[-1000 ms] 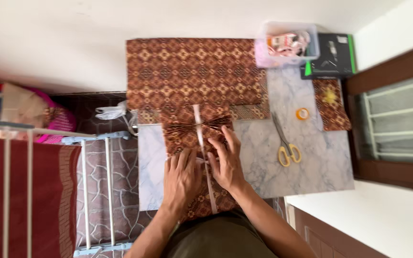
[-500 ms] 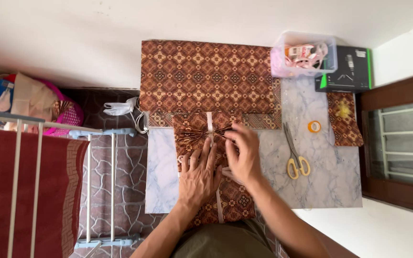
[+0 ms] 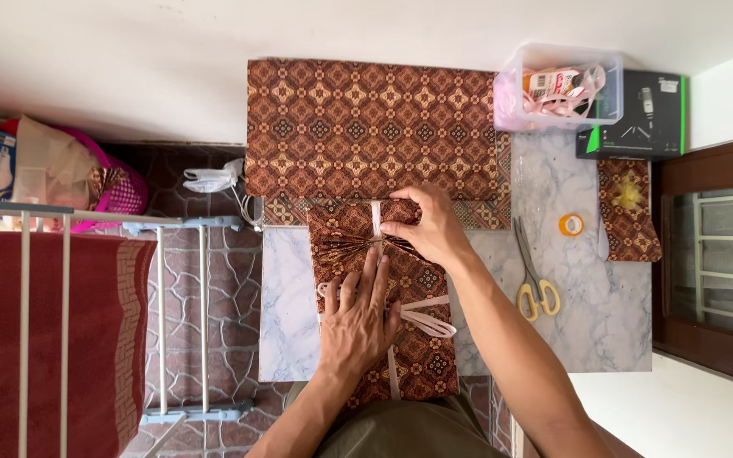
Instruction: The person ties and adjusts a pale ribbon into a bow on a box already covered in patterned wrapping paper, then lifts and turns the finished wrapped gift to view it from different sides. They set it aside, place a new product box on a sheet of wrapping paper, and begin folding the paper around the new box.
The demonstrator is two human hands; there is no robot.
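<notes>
While the left hand [image 3: 358,326] lies flat on the parcel [image 3: 383,297] at the worktop's [image 3: 587,322] near edge, pinning the ribbon [image 3: 422,318], the right hand [image 3: 430,225] pinches the pleated fan [image 3: 354,240] at its knot; that pinch should stay firm and centred. Compared with 0.5 s ago, the right hand has reached further up, and ribbon loops now show below it.

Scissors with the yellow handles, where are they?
In the head view, the scissors lie on the marble table, right of the right hand and just left of the small tape roll.
</notes>
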